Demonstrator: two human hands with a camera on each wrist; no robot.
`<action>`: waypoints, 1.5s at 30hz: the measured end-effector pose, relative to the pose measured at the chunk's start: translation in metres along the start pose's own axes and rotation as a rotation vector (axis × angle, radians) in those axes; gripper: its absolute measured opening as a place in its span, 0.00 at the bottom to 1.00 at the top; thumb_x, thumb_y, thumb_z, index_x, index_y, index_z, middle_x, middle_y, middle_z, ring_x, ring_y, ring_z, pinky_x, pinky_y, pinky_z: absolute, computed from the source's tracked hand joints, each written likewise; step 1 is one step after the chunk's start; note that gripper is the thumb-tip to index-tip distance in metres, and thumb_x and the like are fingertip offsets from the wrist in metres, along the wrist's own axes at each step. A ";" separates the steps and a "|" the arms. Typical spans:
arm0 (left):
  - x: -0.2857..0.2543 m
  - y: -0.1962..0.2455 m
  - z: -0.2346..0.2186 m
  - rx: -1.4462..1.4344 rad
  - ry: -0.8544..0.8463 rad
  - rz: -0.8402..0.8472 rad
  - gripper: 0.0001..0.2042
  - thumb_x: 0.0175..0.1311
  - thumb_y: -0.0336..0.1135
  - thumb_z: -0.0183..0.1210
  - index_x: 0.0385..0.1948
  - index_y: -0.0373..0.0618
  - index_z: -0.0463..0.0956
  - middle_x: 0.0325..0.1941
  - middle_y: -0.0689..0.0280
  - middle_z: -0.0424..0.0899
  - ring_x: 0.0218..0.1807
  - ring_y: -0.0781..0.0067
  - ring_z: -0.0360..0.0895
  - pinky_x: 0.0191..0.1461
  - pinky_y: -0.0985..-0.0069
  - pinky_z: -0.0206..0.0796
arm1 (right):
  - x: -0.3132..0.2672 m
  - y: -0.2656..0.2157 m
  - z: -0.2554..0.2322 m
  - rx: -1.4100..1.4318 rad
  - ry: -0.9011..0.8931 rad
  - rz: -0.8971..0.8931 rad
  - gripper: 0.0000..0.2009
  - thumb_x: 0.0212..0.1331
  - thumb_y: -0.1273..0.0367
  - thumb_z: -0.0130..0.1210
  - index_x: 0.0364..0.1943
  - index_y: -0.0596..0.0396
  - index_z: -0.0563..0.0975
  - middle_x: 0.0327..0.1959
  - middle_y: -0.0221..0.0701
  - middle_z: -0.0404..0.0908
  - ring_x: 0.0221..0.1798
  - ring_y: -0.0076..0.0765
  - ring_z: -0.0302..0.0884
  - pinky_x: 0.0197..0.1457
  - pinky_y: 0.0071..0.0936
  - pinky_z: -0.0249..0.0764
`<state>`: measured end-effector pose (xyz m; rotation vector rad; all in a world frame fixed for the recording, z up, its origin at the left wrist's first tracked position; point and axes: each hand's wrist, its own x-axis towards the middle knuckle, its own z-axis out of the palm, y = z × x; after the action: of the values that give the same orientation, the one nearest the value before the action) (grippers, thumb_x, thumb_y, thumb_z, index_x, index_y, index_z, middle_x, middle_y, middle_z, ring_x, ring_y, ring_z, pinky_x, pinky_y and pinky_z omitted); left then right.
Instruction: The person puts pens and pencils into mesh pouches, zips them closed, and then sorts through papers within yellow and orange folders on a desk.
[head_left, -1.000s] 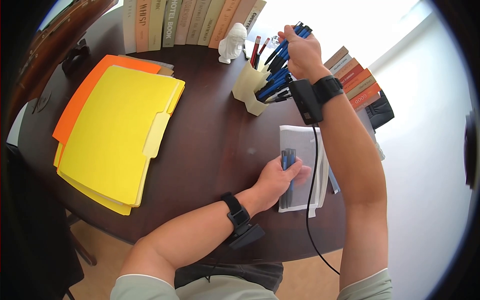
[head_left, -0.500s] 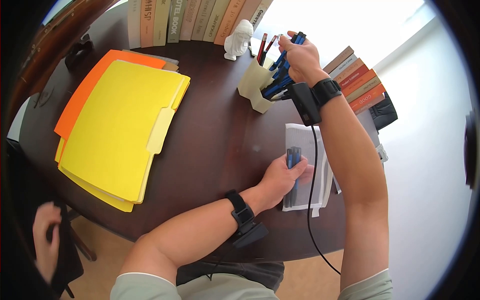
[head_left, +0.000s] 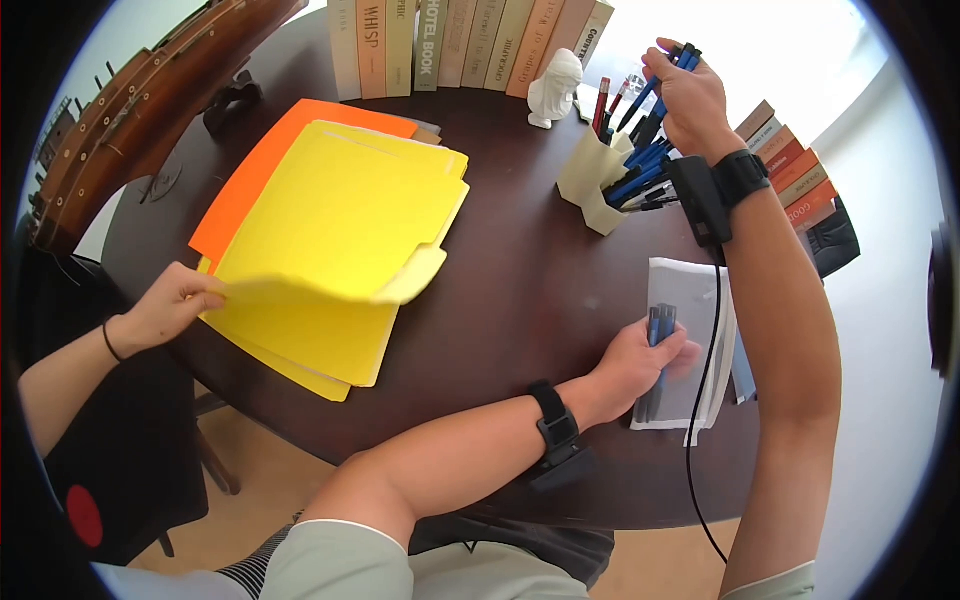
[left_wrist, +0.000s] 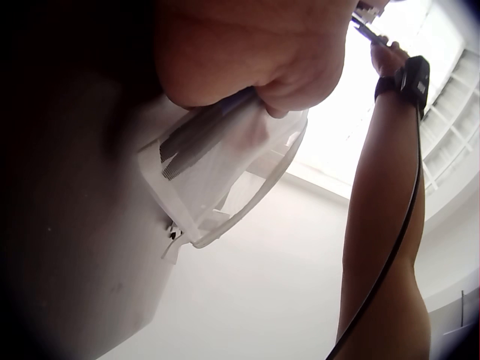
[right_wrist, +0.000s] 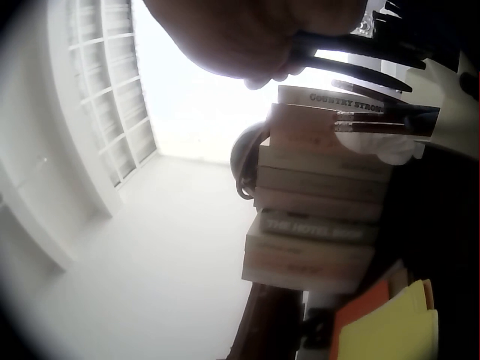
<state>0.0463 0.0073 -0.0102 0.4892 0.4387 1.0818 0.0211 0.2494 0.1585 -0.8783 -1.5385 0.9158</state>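
Observation:
My left hand (head_left: pixel 630 372) grips a white mesh pouch (head_left: pixel 668 285) near the table's right front edge, with several blue-and-black pens (head_left: pixel 660 325) showing at the thumb. In the left wrist view the dark pen bodies show through the mesh of the pouch (left_wrist: pixel 240 169). Up at the back right, my right hand (head_left: pixel 697 108) holds several blue pens (head_left: pixel 688 60) above a cream pen holder (head_left: pixel 588 170). More blue pens and a few dark red pencils stand in that holder. The right wrist view shows dark pens (right_wrist: pixel 360 67) beside the curled fingers.
Another person's hand (head_left: pixel 160 312) lifts the near part of a yellow folder (head_left: pixel 340 200) on a stack at left. An orange folder (head_left: pixel 250 190) lies beneath. A white bust (head_left: pixel 555 88), upright books (head_left: pixel 470 50), stacked books (head_left: pixel 795 170) and a wooden ship model (head_left: pixel 130 130) surround the table. A cable hangs from my right wrist.
The head view has turned left, so things sit farther right in it. Another person's hand has come in and raised the yellow folder. My right hand dipped toward the holder, then rose slightly.

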 end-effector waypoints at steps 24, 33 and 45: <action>0.000 0.003 0.002 0.010 0.032 -0.026 0.11 0.80 0.41 0.55 0.50 0.43 0.74 0.49 0.63 0.84 0.52 0.72 0.83 0.63 0.71 0.77 | -0.029 0.031 0.036 -0.027 0.105 -0.027 0.14 0.69 0.64 0.62 0.50 0.58 0.77 0.38 0.30 0.81 0.32 0.24 0.76 0.36 0.28 0.75; 0.001 0.001 0.000 0.024 0.006 -0.004 0.13 0.80 0.44 0.55 0.49 0.42 0.74 0.48 0.62 0.85 0.51 0.73 0.83 0.61 0.72 0.76 | -0.015 0.049 0.021 -0.047 0.122 0.069 0.15 0.65 0.66 0.65 0.52 0.57 0.79 0.40 0.29 0.82 0.40 0.26 0.77 0.46 0.28 0.75; 0.007 -0.007 -0.002 -0.006 0.010 0.015 0.12 0.80 0.40 0.56 0.53 0.41 0.74 0.52 0.61 0.84 0.54 0.70 0.83 0.65 0.71 0.76 | -0.014 0.054 0.014 -0.084 0.121 0.116 0.07 0.65 0.68 0.67 0.41 0.54 0.82 0.35 0.25 0.81 0.38 0.22 0.74 0.41 0.26 0.72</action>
<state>0.0530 0.0109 -0.0163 0.4821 0.4410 1.1007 0.0123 0.2588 0.1022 -1.0739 -1.4423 0.8692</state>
